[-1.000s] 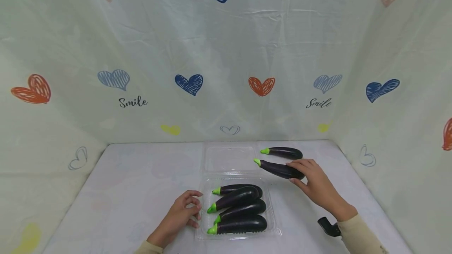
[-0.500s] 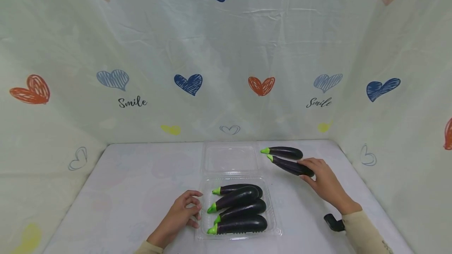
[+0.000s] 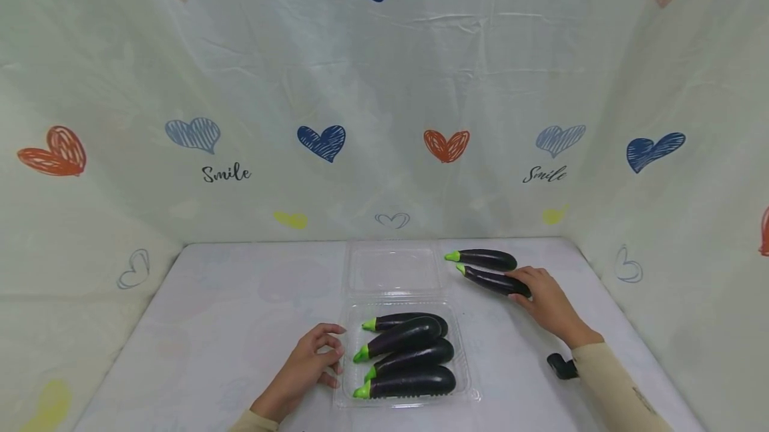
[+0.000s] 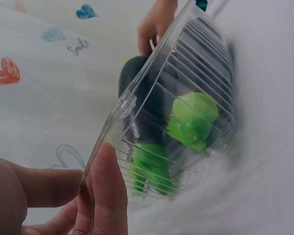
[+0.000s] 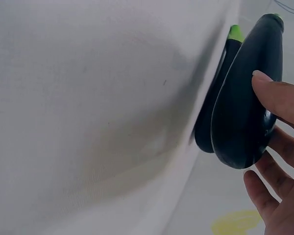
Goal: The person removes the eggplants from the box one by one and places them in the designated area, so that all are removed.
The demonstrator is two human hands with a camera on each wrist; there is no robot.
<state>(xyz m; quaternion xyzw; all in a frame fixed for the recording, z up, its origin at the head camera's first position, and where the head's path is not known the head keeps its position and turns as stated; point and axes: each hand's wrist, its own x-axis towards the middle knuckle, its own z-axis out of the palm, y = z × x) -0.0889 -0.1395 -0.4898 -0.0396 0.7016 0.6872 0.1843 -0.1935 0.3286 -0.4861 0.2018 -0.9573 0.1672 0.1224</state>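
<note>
My right hand (image 3: 543,298) holds a dark eggplant (image 3: 489,279) by its rounded end, with the thumb on one side and fingers on the other. Its green stem points left, close to a second eggplant (image 3: 485,259) lying behind it. In the right wrist view, the held eggplant (image 5: 250,98) overlaps that other one. My left hand (image 3: 312,362) pinches the left rim of a clear plastic clamshell box (image 3: 465,358); the left wrist view shows thumb and finger (image 4: 108,186) on either side of the rim. Several eggplants (image 3: 411,382) lie in the box, green stems to the left.
The box's clear lid (image 3: 393,270) lies opened flat behind it, toward the back edge of the white table (image 3: 252,305). A black object (image 3: 561,366) shows by the right sleeve. A curtain (image 3: 384,71) printed with hearts surrounds the table.
My right hand has carried its eggplant to the right, away from the box and nearer the eggplant at the back, then lowered slightly. The left hand has stayed at the box rim.
</note>
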